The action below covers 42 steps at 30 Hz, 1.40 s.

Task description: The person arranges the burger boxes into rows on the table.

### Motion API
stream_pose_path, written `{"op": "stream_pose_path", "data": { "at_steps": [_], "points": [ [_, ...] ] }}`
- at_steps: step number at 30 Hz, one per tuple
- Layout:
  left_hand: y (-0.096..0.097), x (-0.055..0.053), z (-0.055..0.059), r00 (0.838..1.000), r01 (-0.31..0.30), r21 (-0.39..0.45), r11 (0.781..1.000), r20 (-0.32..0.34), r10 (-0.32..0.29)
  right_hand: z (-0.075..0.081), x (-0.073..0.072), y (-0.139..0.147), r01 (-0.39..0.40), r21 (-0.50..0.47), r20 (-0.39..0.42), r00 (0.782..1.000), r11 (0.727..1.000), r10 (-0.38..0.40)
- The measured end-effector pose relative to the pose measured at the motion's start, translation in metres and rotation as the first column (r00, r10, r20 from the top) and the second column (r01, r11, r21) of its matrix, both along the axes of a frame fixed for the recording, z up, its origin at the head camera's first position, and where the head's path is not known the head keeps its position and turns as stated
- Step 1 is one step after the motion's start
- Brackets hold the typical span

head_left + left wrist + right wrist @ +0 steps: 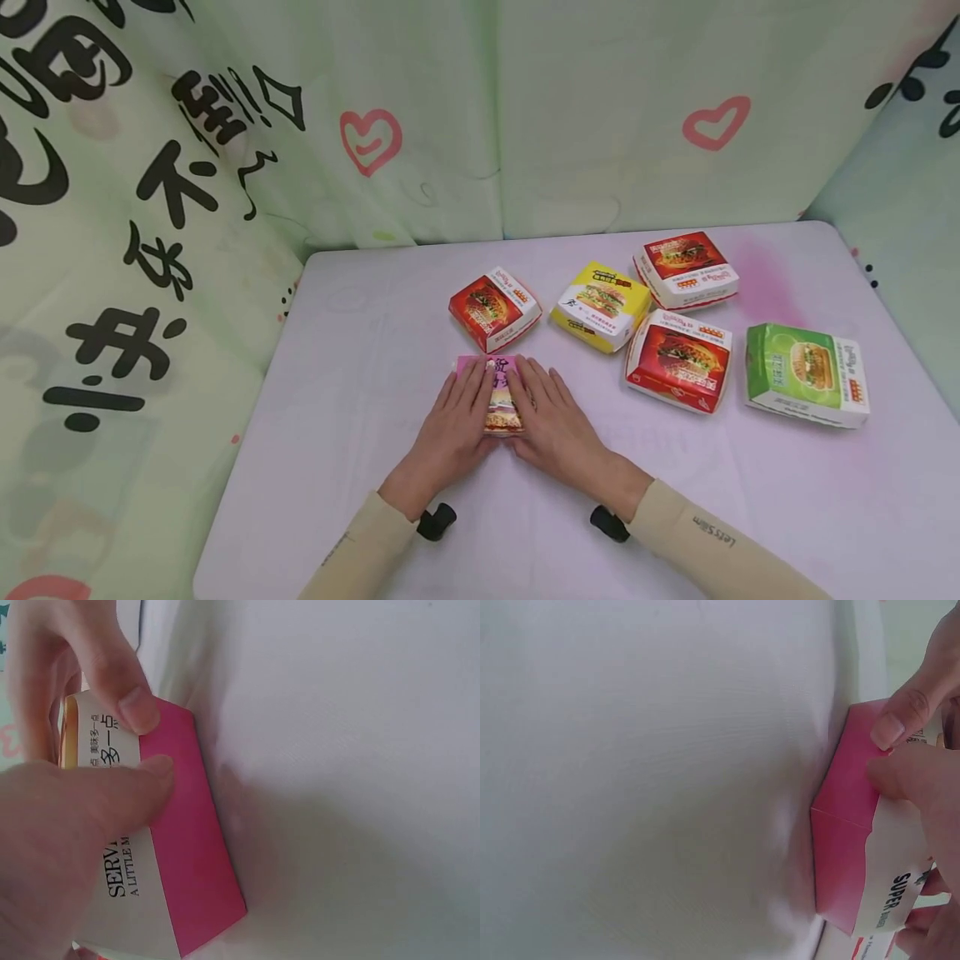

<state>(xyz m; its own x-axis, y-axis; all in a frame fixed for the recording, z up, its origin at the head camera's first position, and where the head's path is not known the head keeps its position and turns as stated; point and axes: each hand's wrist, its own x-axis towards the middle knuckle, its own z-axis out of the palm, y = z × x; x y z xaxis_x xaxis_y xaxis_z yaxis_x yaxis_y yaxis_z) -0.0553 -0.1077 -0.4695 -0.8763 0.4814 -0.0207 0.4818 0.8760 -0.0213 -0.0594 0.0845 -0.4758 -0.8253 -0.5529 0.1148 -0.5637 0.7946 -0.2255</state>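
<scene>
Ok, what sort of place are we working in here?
Probably a small staged recording booth rather than a working kitchen: there's a pale-topped table, a pale green printed backdrop hanging close around it, and only burger boxes laid out on top.

White-covered table (352, 375), three red-topped boxes (678, 358), yellow box (602, 305), green box (810, 375), heart-printed curtain (555, 179)
</scene>
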Motion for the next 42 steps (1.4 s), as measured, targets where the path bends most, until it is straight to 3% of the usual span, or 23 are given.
{"op": "stream_pose_path", "data": {
  "at_steps": [10,18,24,27,32,36,42],
  "points": [
    [0.0,-0.002,0.003,1.0,0.007,0.018,1.0,-0.004,-0.007,0.002,-0.002,0.003,-0.015,-0.003,0.016,1.0,1.0,0.015],
    [0.002,-0.002,0.008,0.999,-0.014,0.051,0.999,0.031,0.013,0.006,-0.002,0.01,0.012,-0.09,0.148,0.989,0.996,0.002],
    [0.005,-0.005,0.015,0.996,-0.05,0.087,0.995,0.083,0.043,0.01,-0.002,0.028,0.044,-0.142,0.206,0.979,0.989,-0.014],
    [0.007,-0.007,0.018,0.996,-0.052,0.1,0.994,0.079,0.044,0.014,-0.002,0.039,0.078,-0.147,0.232,0.972,0.986,-0.042],
    [0.012,-0.01,0.023,0.997,-0.025,0.109,0.994,0.072,0.017,0.022,-0.005,0.057,0.147,-0.162,0.232,0.967,0.976,-0.107],
    [0.018,-0.013,0.028,0.993,0.001,0.117,0.993,0.12,-0.015,0.028,-0.007,0.068,0.195,-0.172,0.236,0.96,0.966,-0.152],
    [0.023,-0.016,0.032,0.98,0.023,0.061,0.998,0.194,-0.034,0.035,-0.011,0.084,0.229,-0.202,0.209,0.96,0.952,-0.187]
  ]
}}
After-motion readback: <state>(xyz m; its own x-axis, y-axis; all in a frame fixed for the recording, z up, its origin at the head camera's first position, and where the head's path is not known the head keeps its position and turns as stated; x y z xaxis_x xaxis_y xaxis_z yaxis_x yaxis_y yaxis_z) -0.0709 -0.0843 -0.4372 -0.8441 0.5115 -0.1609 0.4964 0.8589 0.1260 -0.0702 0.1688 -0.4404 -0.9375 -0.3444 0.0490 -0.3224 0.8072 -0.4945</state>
